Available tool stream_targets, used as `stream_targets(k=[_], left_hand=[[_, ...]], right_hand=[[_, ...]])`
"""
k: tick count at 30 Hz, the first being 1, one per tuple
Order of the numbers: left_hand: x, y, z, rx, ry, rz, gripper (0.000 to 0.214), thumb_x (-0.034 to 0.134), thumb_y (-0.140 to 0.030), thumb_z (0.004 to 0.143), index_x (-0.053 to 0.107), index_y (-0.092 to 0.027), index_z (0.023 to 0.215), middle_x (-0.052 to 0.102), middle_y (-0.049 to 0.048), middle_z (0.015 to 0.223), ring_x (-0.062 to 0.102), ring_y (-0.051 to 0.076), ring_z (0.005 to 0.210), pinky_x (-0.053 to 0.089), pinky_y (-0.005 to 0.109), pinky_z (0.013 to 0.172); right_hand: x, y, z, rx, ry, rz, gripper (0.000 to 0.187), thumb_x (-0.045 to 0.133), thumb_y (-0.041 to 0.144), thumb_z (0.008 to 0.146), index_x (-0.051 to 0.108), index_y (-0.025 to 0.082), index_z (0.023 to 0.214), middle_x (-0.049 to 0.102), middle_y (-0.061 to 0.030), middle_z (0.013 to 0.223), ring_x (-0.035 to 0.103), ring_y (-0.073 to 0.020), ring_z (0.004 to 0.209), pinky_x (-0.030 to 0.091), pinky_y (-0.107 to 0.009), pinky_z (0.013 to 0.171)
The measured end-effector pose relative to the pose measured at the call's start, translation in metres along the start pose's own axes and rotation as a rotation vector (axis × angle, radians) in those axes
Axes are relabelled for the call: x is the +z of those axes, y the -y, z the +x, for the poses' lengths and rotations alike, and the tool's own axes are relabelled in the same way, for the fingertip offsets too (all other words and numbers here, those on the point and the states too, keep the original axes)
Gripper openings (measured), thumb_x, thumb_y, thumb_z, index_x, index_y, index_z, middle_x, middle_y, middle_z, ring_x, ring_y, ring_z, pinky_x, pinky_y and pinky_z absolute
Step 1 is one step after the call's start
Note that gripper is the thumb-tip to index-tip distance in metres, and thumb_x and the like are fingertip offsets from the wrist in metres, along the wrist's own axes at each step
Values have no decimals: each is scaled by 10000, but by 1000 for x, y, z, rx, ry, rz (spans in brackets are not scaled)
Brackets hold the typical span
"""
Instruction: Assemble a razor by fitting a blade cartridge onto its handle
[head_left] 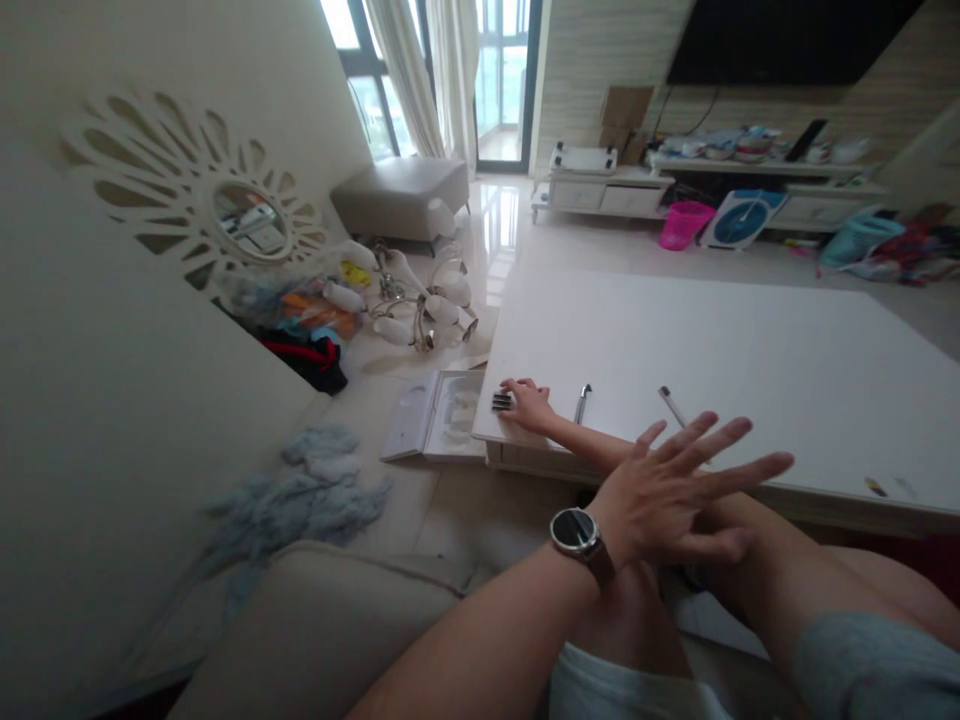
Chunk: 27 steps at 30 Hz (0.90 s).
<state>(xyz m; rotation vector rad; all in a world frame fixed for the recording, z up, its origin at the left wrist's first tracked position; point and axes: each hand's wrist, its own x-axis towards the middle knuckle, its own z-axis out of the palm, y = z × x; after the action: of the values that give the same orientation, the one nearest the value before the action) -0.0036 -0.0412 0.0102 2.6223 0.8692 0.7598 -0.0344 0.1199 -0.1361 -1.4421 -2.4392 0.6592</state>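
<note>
My left hand (679,490), with a round watch (575,530) on its wrist, hovers in front of the table's near edge, fingers spread and holding nothing. Beneath it my right arm crosses to the left. At the near left corner of the white table (720,340), my right hand (529,407) has its fingers curled about a small dark block with light stripes (501,402); its exact kind is too small to tell. Just right of that hand lies a slim silver pen-like tool (583,402). A white pen-like stick (675,408) lies farther right, partly hidden by my left hand.
Left of the table an open white box (454,415) lies on the floor, with a chandelier (427,300) behind it. Small bits (875,487) lie at the table's near right. A beige seat (337,630) is beside my left arm. A pink bin (684,226) stands by the far cabinet.
</note>
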Motion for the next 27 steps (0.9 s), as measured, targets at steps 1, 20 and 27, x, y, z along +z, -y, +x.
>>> stream_targets(k=[1, 20, 27], left_hand=[[-1, 0, 0, 16, 13, -8, 786, 475, -643, 898, 212, -323, 1565, 56, -30, 1658, 58, 295, 1524, 165, 504, 1210], [21, 5, 0, 53, 71, -144, 751, 451, -597, 925, 222, -285, 1569, 81, 49, 1658, 119, 307, 1516, 177, 501, 1207], [24, 7, -1, 11, 97, -184, 756, 438, -616, 921, 226, -286, 1567, 82, 40, 1658, 97, 309, 1519, 171, 530, 1205]], right_hand=[[-1, -2, -1, -6, -4, -4, 595, 724, 355, 787, 493, 239, 1323, 611, -119, 1315, 397, -314, 1309, 299, -510, 978], [-121, -134, -91, 331, 108, -242, 391, 486, 413, 966, 715, 102, 1031, 727, -152, 957, 664, -208, 802, 465, -286, 728], [-82, -109, -65, 391, 160, -232, 717, 300, 664, 953, 762, 115, 939, 730, -203, 941, 693, -274, 839, 458, -318, 706]])
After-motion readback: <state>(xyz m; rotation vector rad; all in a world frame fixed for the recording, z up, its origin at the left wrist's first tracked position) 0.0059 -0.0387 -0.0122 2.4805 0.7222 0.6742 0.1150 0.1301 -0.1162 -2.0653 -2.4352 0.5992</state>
